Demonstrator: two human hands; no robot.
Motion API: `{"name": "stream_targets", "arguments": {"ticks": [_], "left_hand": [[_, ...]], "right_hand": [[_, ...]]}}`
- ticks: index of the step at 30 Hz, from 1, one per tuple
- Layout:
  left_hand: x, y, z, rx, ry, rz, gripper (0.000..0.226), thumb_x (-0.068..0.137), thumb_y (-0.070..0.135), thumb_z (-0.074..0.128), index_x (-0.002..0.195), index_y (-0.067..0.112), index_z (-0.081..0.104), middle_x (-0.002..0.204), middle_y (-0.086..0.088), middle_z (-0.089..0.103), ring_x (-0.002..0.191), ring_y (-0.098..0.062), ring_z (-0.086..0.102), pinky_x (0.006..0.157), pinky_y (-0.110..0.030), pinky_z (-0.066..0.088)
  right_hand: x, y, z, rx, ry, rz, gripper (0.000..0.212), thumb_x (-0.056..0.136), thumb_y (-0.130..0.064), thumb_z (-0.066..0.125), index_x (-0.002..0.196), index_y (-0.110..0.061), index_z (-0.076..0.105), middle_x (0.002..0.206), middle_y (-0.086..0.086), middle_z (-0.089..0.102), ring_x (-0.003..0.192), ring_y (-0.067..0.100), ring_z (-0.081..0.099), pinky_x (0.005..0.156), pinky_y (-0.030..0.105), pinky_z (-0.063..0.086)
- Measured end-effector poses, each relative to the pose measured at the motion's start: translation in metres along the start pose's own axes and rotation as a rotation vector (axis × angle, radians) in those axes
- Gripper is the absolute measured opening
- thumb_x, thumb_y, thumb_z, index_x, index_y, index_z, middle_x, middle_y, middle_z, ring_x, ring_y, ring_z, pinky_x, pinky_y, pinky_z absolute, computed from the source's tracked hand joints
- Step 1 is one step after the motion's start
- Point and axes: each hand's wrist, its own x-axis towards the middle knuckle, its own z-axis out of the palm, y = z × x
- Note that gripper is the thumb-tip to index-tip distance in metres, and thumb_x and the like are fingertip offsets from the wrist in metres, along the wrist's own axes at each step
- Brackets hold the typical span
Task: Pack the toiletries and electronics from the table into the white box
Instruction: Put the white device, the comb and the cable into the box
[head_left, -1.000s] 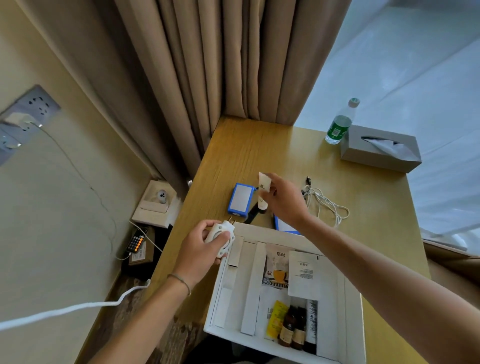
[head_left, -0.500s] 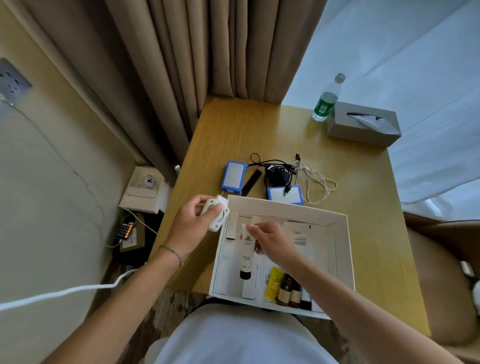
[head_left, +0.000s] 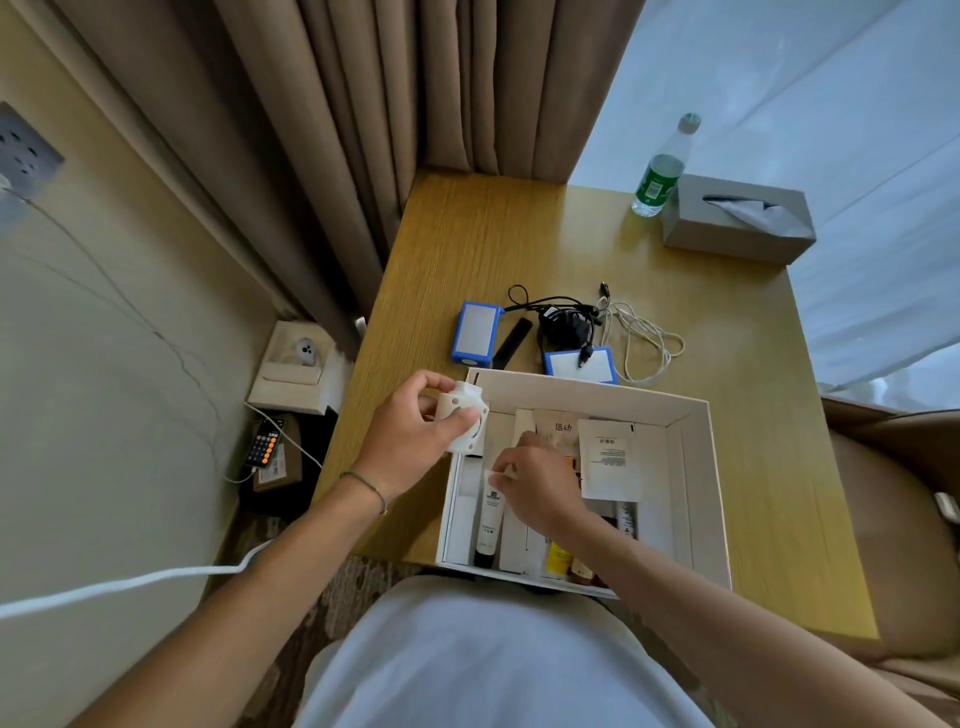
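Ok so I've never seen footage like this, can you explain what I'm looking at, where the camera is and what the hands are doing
No machine here: a person wears a wide-angle camera on their head, so you look down along their own arms. That bends the edges of the picture.

They sit at a wooden table packing a white box. The left hand holds a white plug adapter at the box's far left corner. The right hand is inside the box, fingers on the top end of a white tube with a black cap, lying flat. Sachets and small bottles are already packed.

Not yet packed, beyond the box: two blue-edged devices, a black charger with cable and a white cable. A water bottle and tissue box stand at the far corner.
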Motion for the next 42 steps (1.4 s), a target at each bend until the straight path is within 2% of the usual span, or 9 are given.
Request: {"name": "stream_targets", "arguments": {"ticks": [5,8,15,18,21,23,27,34,42], "left_hand": [[-0.001,0.009,0.013,0.195,0.017,0.089,0.036,0.079,0.027,0.080,0.106,0.026,0.057,0.092,0.005,0.073,0.075,-0.012,0.072,0.063,-0.035,0.062],[-0.002,0.014,0.028,0.321,0.003,0.132,0.036,0.078,0.025,0.078,0.108,0.025,0.059,0.093,0.007,0.070,0.073,-0.012,0.069,0.064,-0.035,0.061],[0.004,0.012,0.062,0.694,-0.010,0.183,0.034,0.073,0.023,0.072,0.103,0.021,0.056,0.090,0.001,0.067,0.076,-0.020,0.062,0.061,-0.035,0.055],[0.010,0.009,0.075,0.800,-0.047,0.152,0.047,0.073,0.021,0.070,0.116,0.021,0.051,0.095,-0.004,0.068,0.078,-0.023,0.062,0.064,-0.036,0.055],[0.017,0.008,0.084,0.848,-0.082,0.099,0.058,0.072,0.022,0.071,0.127,0.021,0.052,0.106,-0.007,0.062,0.090,-0.028,0.062,0.073,-0.037,0.055],[0.021,0.008,0.089,0.914,-0.059,0.089,0.042,0.072,0.026,0.072,0.112,0.019,0.061,0.105,-0.006,0.061,0.091,-0.028,0.062,0.070,-0.035,0.051],[0.029,0.007,0.096,1.058,0.019,0.145,0.032,0.072,0.022,0.073,0.090,0.020,0.047,0.088,-0.005,0.065,0.077,-0.025,0.061,0.058,-0.030,0.039],[0.041,-0.007,0.107,1.168,0.038,0.066,0.035,0.079,0.029,0.075,0.107,0.011,0.062,0.105,-0.012,0.062,0.089,-0.030,0.066,0.064,-0.031,0.042],[0.043,-0.028,0.116,1.161,0.001,0.012,0.041,0.087,0.038,0.069,0.115,0.007,0.067,0.118,-0.013,0.060,0.099,-0.031,0.066,0.076,-0.036,0.052]], "right_hand": [[-0.001,-0.002,0.001,-0.107,-0.090,-0.027,0.031,0.091,-0.025,0.068,0.122,-0.021,0.072,0.118,0.003,0.073,0.106,0.025,0.067,0.083,0.036,0.054],[-0.004,0.001,-0.004,-0.052,-0.113,-0.037,0.044,0.089,-0.019,0.064,0.133,-0.025,0.063,0.116,0.005,0.073,0.101,0.025,0.067,0.073,0.029,0.049],[-0.013,0.038,-0.034,0.123,-0.069,0.063,0.036,0.093,-0.013,0.056,0.125,-0.025,0.068,0.096,-0.004,0.072,0.083,0.015,0.066,0.075,0.032,0.055],[-0.015,0.054,-0.044,0.167,-0.069,0.082,0.031,0.093,-0.015,0.059,0.119,-0.026,0.071,0.090,-0.012,0.069,0.072,0.005,0.059,0.064,0.026,0.050],[-0.016,0.064,-0.049,0.220,-0.073,0.089,0.029,0.093,-0.015,0.059,0.116,-0.028,0.072,0.121,-0.005,0.072,0.100,0.013,0.066,0.083,0.029,0.056],[-0.017,0.068,-0.050,0.250,-0.072,0.095,0.028,0.093,-0.015,0.060,0.114,-0.027,0.074,0.128,-0.005,0.070,0.108,0.016,0.066,0.083,0.024,0.053],[-0.018,0.077,-0.048,0.286,-0.082,0.109,0.026,0.092,-0.016,0.060,0.109,-0.028,0.076,0.110,-0.007,0.074,0.089,0.007,0.061,0.065,0.012,0.041],[-0.016,0.073,-0.051,0.302,-0.141,0.056,0.027,0.093,-0.013,0.058,0.108,-0.027,0.075,0.075,-0.021,0.058,0.070,0.001,0.056,0.058,0.017,0.043],[-0.022,0.063,-0.045,0.299,-0.195,0.032,0.029,0.093,-0.010,0.054,0.109,-0.025,0.074,0.067,-0.021,0.046,0.064,0.000,0.049,0.062,0.022,0.044]]}}
